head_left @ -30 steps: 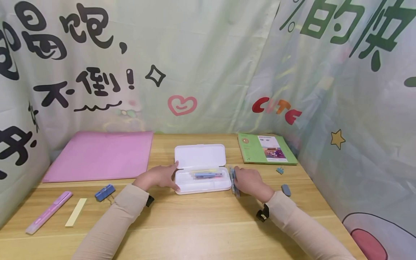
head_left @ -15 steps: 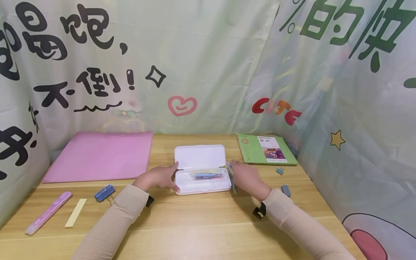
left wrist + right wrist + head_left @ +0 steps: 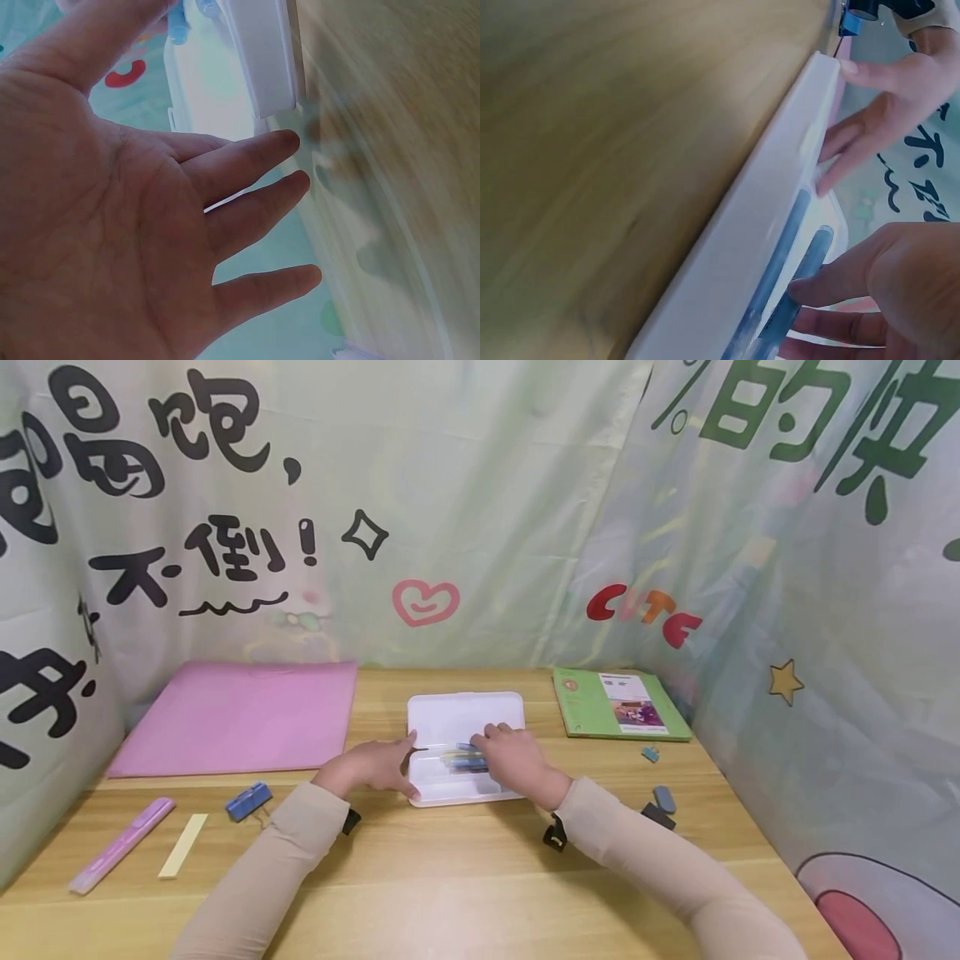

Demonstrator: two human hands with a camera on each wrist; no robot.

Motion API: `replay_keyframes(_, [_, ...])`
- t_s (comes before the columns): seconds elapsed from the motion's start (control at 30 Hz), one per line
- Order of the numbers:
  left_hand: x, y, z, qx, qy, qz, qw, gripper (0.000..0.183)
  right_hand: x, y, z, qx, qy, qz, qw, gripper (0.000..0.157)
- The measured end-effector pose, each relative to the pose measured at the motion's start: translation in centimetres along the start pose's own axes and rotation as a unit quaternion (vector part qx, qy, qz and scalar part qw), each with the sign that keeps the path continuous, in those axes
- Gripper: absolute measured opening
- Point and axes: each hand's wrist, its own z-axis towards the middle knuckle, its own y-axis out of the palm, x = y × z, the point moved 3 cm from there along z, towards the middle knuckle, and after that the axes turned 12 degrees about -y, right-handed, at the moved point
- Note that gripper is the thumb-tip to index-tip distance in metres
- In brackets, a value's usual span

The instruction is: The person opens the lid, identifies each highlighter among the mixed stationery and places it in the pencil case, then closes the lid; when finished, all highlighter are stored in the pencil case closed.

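A white plastic pencil case (image 3: 442,792) lies with its lid raised at the middle of the desk, several pens (image 3: 461,763) inside. At its left end my left hand (image 3: 373,767) touches the case, thumb by the front corner and forefinger near the hinge. The left wrist view shows the other fingers (image 3: 255,217) straight and spread. Over the case's right half, my right hand (image 3: 517,762) holds a blue pen (image 3: 814,255) between thumb and fingers. Another blue pen (image 3: 776,259) lies along the case's near wall in the right wrist view. Whether more pens are in the grip is hidden.
A pink sheet (image 3: 240,718) is at back left, a green booklet (image 3: 600,718) at back right. Left lie a pink stick-shaped case (image 3: 123,845), a cream strip (image 3: 183,846) and a blue binder clip (image 3: 248,801). Right are a small teal clip (image 3: 650,753) and a grey-blue eraser (image 3: 663,799).
My right hand has moved left, from beside the case to above its inside, bringing what it held in its grip. The left hand stays at the case's left end. The view has shifted slightly.
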Motion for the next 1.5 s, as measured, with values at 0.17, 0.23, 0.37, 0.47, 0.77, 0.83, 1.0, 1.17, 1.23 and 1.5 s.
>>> replay_keyframes(0.17, [0.3,0.1,0.2,0.001,0.003,0.007,1.0000,0.107,-0.3,0.5,0.4,-0.011,-0.015,-0.020,1.000,0.021])
replay_keyframes(0.23, [0.3,0.1,0.2,0.002,0.005,0.009,0.9999,0.107,-0.4,0.6,0.3,-0.011,-0.016,-0.018,1.000,0.019])
replay_keyframes(0.37, [0.2,0.0,0.3,0.003,0.003,0.008,1.0000,0.107,-0.4,0.7,0.3,-0.003,-0.020,-0.023,1.000,0.019])
replay_keyframes(0.47, [0.1,0.0,0.3,0.004,0.002,0.009,0.9999,0.107,-0.3,0.7,0.2,-0.002,-0.022,-0.023,0.999,0.020])
replay_keyframes(0.77, [0.1,0.1,0.3,0.005,0.006,0.010,0.9999,0.108,0.7,0.0,-1.0,-0.022,0.019,0.037,0.999,0.033])
replay_keyframes(0.83, [0.1,0.1,0.3,0.004,0.006,0.008,0.9999,0.108,1.5,-0.3,-1.9,-0.017,0.038,0.043,0.998,0.032])
replay_keyframes(1.0, [0.1,0.2,0.3,0.002,0.006,0.002,1.0000,0.108,3.2,-0.4,-4.9,-0.011,0.087,0.051,0.995,0.019])
replay_keyframes(1.17, [-0.1,0.2,0.3,0.005,0.006,0.005,1.0000,0.108,3.9,-0.3,-7.3,-0.013,0.109,0.060,0.992,0.013])
replay_keyframes(1.23, [-0.1,0.1,0.3,0.005,0.006,0.004,1.0000,0.108,4.0,-0.2,-7.8,-0.024,0.117,0.067,0.991,0.015])
replay_keyframes(1.5, [-0.2,0.1,0.4,0.006,0.005,0.005,1.0000,0.108,4.0,0.5,-8.5,-0.105,0.129,0.114,0.980,0.030])
